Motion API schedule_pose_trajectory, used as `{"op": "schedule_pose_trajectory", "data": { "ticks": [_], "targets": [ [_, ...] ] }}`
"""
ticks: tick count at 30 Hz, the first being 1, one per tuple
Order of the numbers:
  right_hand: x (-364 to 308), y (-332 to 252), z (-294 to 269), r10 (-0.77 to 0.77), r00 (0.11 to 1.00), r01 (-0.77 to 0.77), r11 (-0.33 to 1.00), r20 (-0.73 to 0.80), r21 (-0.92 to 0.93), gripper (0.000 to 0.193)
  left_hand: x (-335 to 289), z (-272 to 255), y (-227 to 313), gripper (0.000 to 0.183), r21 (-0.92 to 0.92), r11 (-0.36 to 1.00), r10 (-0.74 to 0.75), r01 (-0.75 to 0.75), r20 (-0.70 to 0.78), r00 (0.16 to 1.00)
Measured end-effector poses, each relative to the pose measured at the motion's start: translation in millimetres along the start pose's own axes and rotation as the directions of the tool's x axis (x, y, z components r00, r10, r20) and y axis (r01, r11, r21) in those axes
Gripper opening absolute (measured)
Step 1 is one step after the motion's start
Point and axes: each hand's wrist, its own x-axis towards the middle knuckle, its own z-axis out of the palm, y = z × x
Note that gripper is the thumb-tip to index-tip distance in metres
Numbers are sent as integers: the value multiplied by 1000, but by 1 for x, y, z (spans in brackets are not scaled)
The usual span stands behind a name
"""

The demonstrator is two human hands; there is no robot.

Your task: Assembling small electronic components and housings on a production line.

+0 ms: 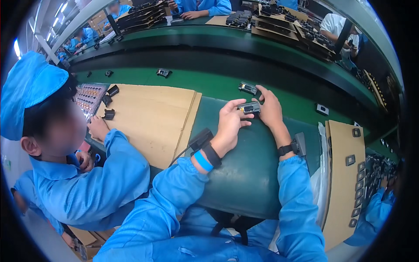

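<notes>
My left hand (230,123) is closed on a small black-and-grey plastic housing (249,108) with a yellow spot at one end, its thumb and fingers around the near end. Close beside it on the right, my right hand (271,108) has its fingers apart, the fingertips near the right end of a second, similar housing (247,88). That second housing lies on the green conveyor belt just beyond. Whether the right fingertips touch either housing is hard to tell. Below both hands spreads a dark green work surface (244,174).
At left a co-worker's hand (98,128) rests by a cardboard sheet (152,118) with black parts and a tray of small parts (89,99). Right stands a cardboard board (338,187) bearing several frames. More housings (163,73) sit along the belt (196,83).
</notes>
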Motion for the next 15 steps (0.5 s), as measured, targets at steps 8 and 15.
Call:
{"op": "schedule_pose_trajectory", "data": {
  "ticks": [8, 15],
  "targets": [
    [12, 0, -6, 51, 994, -34, 985, 100, -168, 58, 1, 0, 2, 47, 70, 997, 31, -37, 88, 996],
    [11, 5, -15, 134, 986, -124, 987, 96, -98, 55, -4, 7, 5, 52, 58, 989, 120, -138, 242, 963]
  ]
}}
